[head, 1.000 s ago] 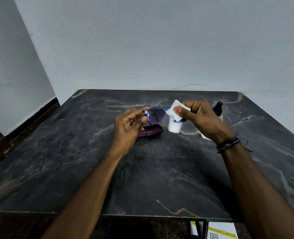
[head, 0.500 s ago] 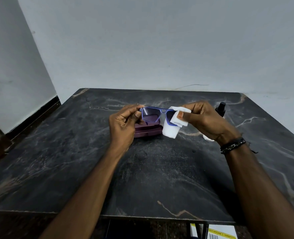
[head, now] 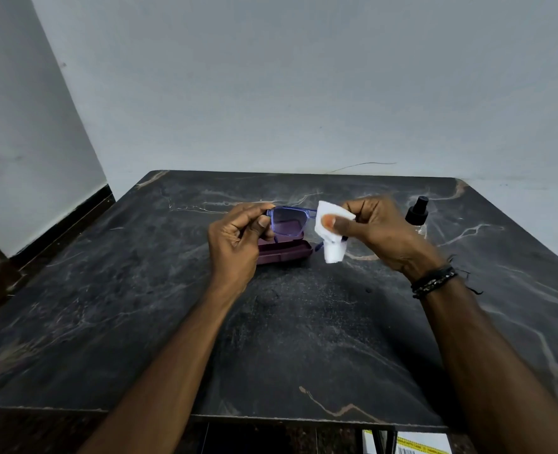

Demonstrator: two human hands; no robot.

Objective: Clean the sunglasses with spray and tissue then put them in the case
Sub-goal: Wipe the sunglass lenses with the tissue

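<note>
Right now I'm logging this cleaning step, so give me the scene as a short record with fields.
left hand: grips one end of the blue-framed sunglasses, held above the case
right hand: pinches a white tissue over the other lens
case: maroon, open, on the table behind the hands
spray bottle: black-capped, standing upright to the right, untouched
table: dark marble top
stage: wiping; sunglasses not yet in case

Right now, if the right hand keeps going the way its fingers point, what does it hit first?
Probably the sunglasses: the right hand points leftward with the tissue already against them. Depth unclear.
</note>
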